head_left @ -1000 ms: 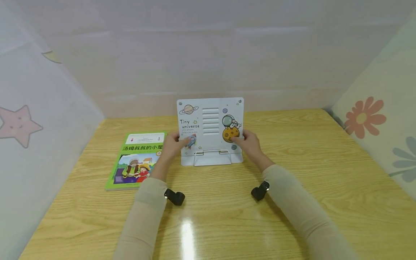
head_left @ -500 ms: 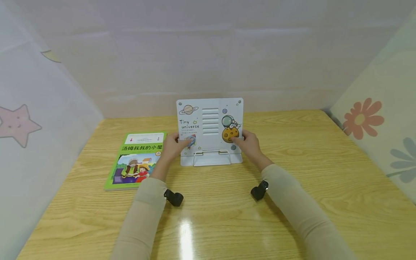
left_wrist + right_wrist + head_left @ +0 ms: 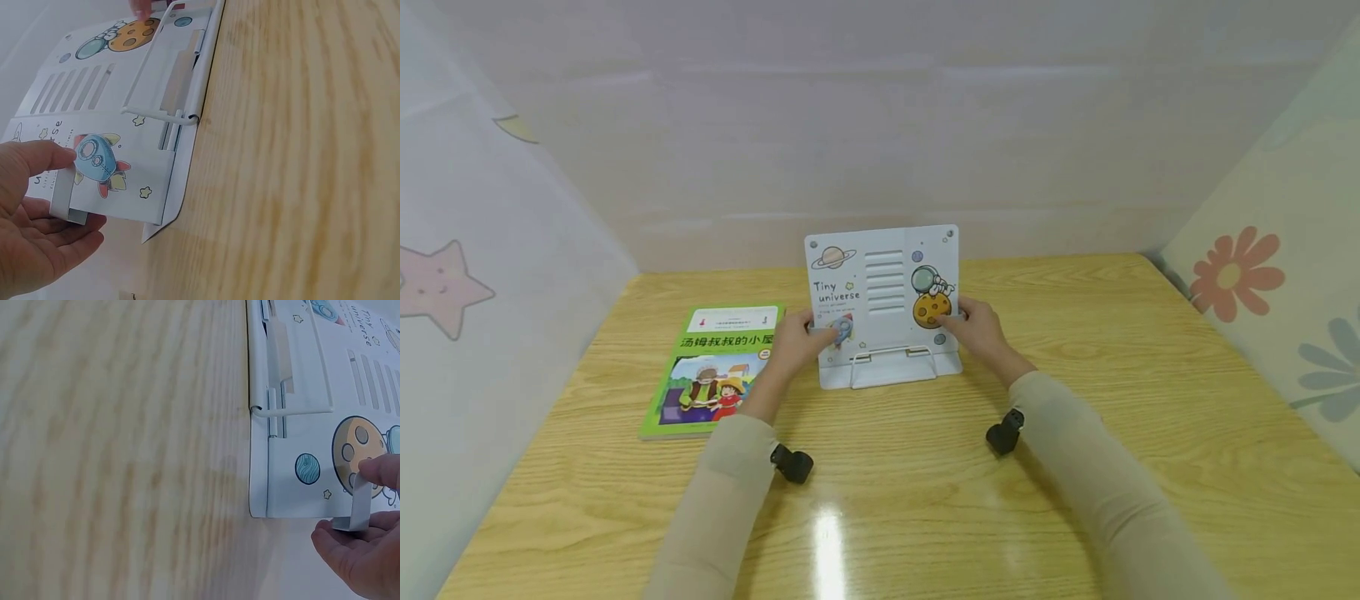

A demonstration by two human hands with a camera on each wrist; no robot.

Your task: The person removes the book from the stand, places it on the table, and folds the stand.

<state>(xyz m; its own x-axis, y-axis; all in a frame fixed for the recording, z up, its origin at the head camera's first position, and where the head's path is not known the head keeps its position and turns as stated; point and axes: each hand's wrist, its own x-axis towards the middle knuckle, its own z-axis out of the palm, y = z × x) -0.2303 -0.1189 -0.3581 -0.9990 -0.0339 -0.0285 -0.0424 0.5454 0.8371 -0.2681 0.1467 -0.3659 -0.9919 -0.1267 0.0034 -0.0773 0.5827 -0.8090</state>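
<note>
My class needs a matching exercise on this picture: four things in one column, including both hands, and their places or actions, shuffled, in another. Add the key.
Column one
1. white rectangular stand with space drawings
2. green-covered paper book
3. bare left hand
4. bare right hand

Column two
A. thumb at the round orange cratered planet
B. lies flat on the yellowish wooden table
C. held between both hands
D. thumb at the blue rocket

Pairs: 1-C, 2-B, 3-D, 4-A

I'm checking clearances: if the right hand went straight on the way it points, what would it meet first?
Most likely the white stand, near its orange moon print; the right hand pinches the stand's side tab. Any gap left before the board is hard to judge.
</note>
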